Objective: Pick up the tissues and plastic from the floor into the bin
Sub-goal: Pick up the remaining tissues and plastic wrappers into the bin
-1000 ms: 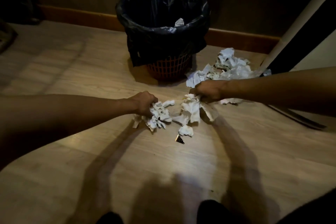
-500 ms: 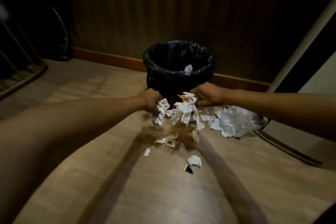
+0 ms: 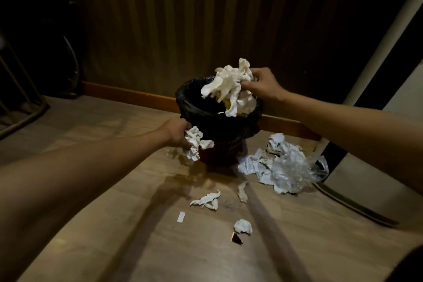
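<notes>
A bin [image 3: 206, 119] lined with a black bag stands on the wooden floor by the wall. My right hand [image 3: 263, 86] grips a large wad of white tissues [image 3: 229, 89] right over the bin's mouth. My left hand [image 3: 177, 133] grips a smaller bunch of tissues [image 3: 195, 144] beside the bin's near left side, below its rim. To the right of the bin lies a pile of tissues [image 3: 263, 167] with clear crumpled plastic [image 3: 295, 171]. Loose tissue scraps [image 3: 206, 200] and a small wad [image 3: 243, 226] lie in front.
A small white paper slip [image 3: 180, 217] and a dark shiny shard [image 3: 235, 238] lie on the floor in front. A metal frame [image 3: 25, 89] stands at far left. A white pole [image 3: 386, 36] and a dark panel edge rise at right.
Both hands rose from the floor with their tissues. The right hand went up over the bin's mouth; the left stays lower at the bin's side. Some scraps dropped to the floor.
</notes>
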Available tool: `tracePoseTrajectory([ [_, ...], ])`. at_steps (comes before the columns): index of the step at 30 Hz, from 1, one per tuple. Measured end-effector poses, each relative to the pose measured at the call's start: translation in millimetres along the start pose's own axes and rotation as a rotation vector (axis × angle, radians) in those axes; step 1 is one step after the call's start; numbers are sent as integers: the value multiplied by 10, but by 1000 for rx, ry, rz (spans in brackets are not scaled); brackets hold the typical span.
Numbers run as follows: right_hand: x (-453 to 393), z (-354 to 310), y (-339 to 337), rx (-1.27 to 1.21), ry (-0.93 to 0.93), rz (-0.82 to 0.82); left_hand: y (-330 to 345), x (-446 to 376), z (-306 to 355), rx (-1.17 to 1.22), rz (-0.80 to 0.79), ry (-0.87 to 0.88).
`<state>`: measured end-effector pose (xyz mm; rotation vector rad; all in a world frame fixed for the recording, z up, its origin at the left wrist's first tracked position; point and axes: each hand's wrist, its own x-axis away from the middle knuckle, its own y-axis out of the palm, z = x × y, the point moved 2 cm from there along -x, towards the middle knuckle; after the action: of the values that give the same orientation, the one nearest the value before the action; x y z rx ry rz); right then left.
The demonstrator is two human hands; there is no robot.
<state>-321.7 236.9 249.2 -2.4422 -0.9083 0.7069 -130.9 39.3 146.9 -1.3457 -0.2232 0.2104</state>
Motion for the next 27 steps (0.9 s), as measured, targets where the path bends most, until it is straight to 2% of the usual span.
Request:
tracePoseTrajectory([
  [3, -146, -16, 99, -39, 44, 78, 0, 38, -29, -4, 15, 1],
  [12, -427, 110, 374, 197, 219, 237, -91, 165, -72, -2, 38, -4],
  [18, -459, 146, 389, 164, 235, 256, -158, 301, -132, 24, 47, -14],
  [22, -409, 166, 389, 181, 210, 199, -240, 315, -156, 81, 102, -22],
  [27, -282, 322, 273, 262, 123, 218, -500, 263, -1, 187, 191, 45],
])
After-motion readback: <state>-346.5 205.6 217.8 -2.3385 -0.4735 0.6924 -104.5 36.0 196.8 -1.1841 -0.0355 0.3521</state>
